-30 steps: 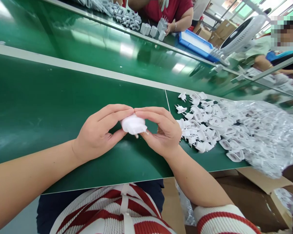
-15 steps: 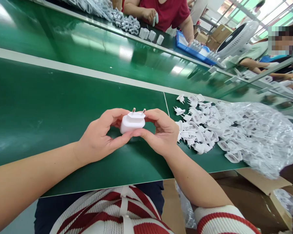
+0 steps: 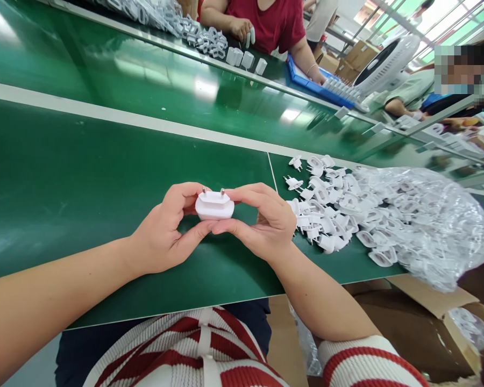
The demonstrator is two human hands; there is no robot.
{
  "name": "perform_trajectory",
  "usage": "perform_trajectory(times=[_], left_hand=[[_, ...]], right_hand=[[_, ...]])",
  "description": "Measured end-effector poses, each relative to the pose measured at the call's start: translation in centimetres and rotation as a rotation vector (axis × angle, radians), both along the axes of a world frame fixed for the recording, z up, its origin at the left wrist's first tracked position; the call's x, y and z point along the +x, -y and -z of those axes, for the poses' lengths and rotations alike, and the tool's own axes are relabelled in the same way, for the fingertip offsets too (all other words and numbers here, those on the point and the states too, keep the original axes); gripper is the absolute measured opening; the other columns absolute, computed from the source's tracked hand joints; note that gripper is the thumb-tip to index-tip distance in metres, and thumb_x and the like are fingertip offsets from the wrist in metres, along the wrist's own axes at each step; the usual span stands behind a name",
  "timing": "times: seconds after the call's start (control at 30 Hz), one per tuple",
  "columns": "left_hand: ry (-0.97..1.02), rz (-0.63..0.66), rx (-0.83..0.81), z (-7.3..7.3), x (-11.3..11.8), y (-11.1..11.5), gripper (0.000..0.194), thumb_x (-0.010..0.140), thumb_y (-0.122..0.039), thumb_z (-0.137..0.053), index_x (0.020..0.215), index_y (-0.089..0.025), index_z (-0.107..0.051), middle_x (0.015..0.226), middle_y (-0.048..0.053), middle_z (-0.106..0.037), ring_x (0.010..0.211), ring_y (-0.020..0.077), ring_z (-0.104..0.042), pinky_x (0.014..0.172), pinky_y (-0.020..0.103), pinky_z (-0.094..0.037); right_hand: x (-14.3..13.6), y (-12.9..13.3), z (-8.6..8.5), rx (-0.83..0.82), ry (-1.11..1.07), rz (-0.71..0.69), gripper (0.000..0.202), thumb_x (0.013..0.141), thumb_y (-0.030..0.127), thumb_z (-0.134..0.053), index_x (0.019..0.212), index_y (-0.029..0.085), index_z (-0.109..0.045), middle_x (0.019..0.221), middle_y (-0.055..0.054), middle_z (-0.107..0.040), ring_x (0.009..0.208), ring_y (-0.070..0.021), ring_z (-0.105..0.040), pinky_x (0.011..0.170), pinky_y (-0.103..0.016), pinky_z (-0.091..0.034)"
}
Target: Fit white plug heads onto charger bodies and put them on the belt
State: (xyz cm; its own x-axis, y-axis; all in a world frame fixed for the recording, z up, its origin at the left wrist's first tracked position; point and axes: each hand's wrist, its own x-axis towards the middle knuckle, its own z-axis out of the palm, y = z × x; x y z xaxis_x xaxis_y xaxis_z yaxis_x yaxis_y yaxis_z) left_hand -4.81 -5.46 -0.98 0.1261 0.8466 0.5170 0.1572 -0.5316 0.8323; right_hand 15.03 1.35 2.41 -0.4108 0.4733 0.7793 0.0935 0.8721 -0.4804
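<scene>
Between my two hands is a white two-pin plug adapter [image 3: 214, 206], its metal pins pointing up and away from me. My left hand [image 3: 167, 228] grips its left side, thumb beneath and fingers behind. On the other side my right hand [image 3: 266, 223] pinches it, with the thumb under the near edge and the index finger along the top right. The adapter is held just above the green work surface [image 3: 105, 177]. To the right of my right hand lies a loose heap of white plug parts [image 3: 326, 207] with pins.
A clear plastic bag [image 3: 435, 220] of similar parts spills out at the right. Below it stands an open cardboard box [image 3: 411, 333]. Across the green belt [image 3: 145, 97], a person in a red top [image 3: 268, 24] works by a blue tray [image 3: 306, 80]. A white fan [image 3: 387, 67] stands nearby.
The adapter has tilted and shifted slightly left in my hands, so its pinned face now looks more level. Across the belt, the other person's arm has moved over the blue tray.
</scene>
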Motion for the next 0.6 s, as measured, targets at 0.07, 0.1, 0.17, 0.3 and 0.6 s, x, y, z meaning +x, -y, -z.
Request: perform_trajectory(times=[0.07, 0.1, 0.17, 0.3, 0.6], left_hand=[[0.009, 0.006, -0.017, -0.1, 0.0, 0.1, 0.047, 0.095, -0.016, -0.071, 0.135, -0.031, -0.049, 0.124, 0.006, -0.074, 0.11, 0.0232, -0.077, 0.093, 0.036, -0.066], [0.023, 0.011, -0.036, -0.2, 0.1, 0.1, 0.046, 0.095, -0.017, -0.072, 0.134, -0.03, -0.049, 0.125, 0.006, -0.074, 0.111, 0.0229, -0.076, 0.094, 0.036, -0.065], [0.095, 0.033, -0.138, -0.7, 0.3, 0.1, 0.042, 0.095, -0.022, -0.074, 0.13, -0.028, -0.051, 0.124, 0.006, -0.075, 0.111, 0.0229, -0.076, 0.094, 0.036, -0.065], [0.383, 0.149, -0.548, -1.9, 0.7, -0.3, 0.033, 0.097, -0.037, -0.075, 0.12, -0.022, -0.056, 0.115, 0.006, -0.078, 0.1, 0.0204, -0.078, 0.09, 0.036, -0.066], [0.663, 0.29, -0.866, -2.5, 0.3, -1.5, 0.059, 0.075, -0.047, -0.093, 0.108, -0.019, -0.053, 0.089, 0.005, -0.076, 0.073, 0.0205, -0.078, 0.075, 0.037, -0.066]], right_hand=[[0.1, 0.1, 0.0, 0.003, 0.004, 0.002, 0.044, 0.077, 0.033, -0.095, 0.116, 0.025, -0.078, 0.102, -0.004, -0.082, 0.085, -0.0177, -0.076, 0.077, -0.032, -0.066], [0.1, 0.1, 0.0, -0.003, 0.009, 0.007, 0.043, 0.077, 0.034, -0.095, 0.115, 0.025, -0.078, 0.102, -0.004, -0.082, 0.085, -0.0176, -0.076, 0.077, -0.032, -0.066], [0.2, 0.1, 0.0, -0.017, 0.032, 0.031, 0.042, 0.078, 0.038, -0.095, 0.114, 0.025, -0.078, 0.1, -0.003, -0.082, 0.083, -0.017, -0.075, 0.077, -0.031, -0.066], [0.3, -0.3, 0.1, -0.085, 0.109, 0.062, 0.04, 0.082, 0.045, -0.09, 0.114, 0.024, -0.078, 0.095, -0.002, -0.08, 0.081, -0.0157, -0.073, 0.077, -0.03, -0.066], [0.6, 0.0, 0.2, -0.34, 0.28, 0.053, 0.054, 0.087, 0.04, -0.085, 0.138, 0.031, -0.068, 0.128, -0.008, -0.07, 0.113, -0.0253, -0.071, 0.097, -0.042, -0.066]])
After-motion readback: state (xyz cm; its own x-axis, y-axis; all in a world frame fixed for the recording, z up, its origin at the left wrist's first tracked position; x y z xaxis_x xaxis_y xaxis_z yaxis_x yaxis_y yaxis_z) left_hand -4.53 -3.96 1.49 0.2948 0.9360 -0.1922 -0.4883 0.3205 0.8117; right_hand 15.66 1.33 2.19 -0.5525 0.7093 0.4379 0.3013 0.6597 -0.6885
